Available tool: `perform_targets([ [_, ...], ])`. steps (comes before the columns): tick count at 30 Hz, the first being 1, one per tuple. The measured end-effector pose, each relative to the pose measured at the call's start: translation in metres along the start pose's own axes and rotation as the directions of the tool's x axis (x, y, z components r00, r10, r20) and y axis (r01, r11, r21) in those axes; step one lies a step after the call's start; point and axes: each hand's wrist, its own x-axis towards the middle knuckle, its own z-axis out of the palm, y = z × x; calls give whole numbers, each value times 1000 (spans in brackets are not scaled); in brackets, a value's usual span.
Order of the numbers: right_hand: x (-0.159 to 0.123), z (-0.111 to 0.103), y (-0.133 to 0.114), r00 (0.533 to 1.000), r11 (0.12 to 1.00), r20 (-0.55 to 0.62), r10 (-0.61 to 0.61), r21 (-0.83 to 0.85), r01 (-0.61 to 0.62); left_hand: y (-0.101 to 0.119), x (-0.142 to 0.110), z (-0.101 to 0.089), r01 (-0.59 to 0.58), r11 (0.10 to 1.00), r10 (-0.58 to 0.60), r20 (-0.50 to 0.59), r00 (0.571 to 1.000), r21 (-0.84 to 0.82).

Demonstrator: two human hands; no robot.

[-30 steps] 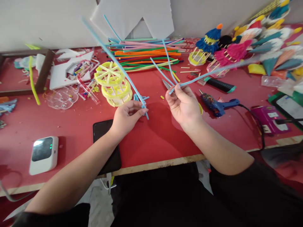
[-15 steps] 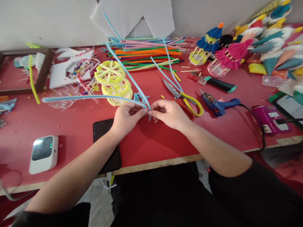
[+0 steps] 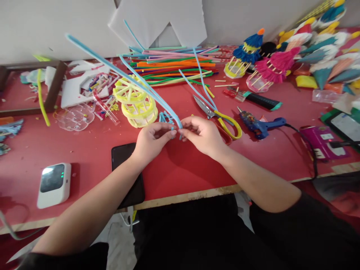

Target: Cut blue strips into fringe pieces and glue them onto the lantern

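Two long light blue pipe cleaners run side by side up to the left. Their lower ends are pinched between thumb and fingers of my right hand. Close beside it, my left hand is closed on a short light blue pipe cleaner piece at the fingertips. Several short blue pieces lie on the table just behind my left hand. Scissors with yellow and red handles rest to the right of my right hand. Behind my left hand stands a yellow pipe cleaner and stick frame.
A bundle of coloured pipe cleaners lies at the back. To the right are a glue gun, a utility knife and finished figures. A phone lies under my left forearm, with a white device further left.
My right hand came in from the right with its pipe cleaner and met my left hand. The two long pipe cleaners now run together from my right hand, and the scissors are uncovered.
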Motion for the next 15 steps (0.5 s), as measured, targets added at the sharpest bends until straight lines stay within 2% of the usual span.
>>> perform_targets([
  [3,3,-4,0,990,1000,-139,-11,8,13,1,-2,0,-60,982,62,-9,998,177],
  [5,4,-8,0,979,1000,-203,9,-24,-15,2,-4,1,-132,928,131,27,991,347],
  [7,5,-12,1,972,991,-233,-5,-132,-26,0,-5,1,-189,863,173,78,982,469],
  [11,6,-17,5,971,883,-183,-154,-467,52,-1,-6,2,-259,797,248,96,964,546],
  [15,6,-18,11,974,794,-102,-204,-599,104,19,-11,-7,-365,730,406,62,912,578],
])
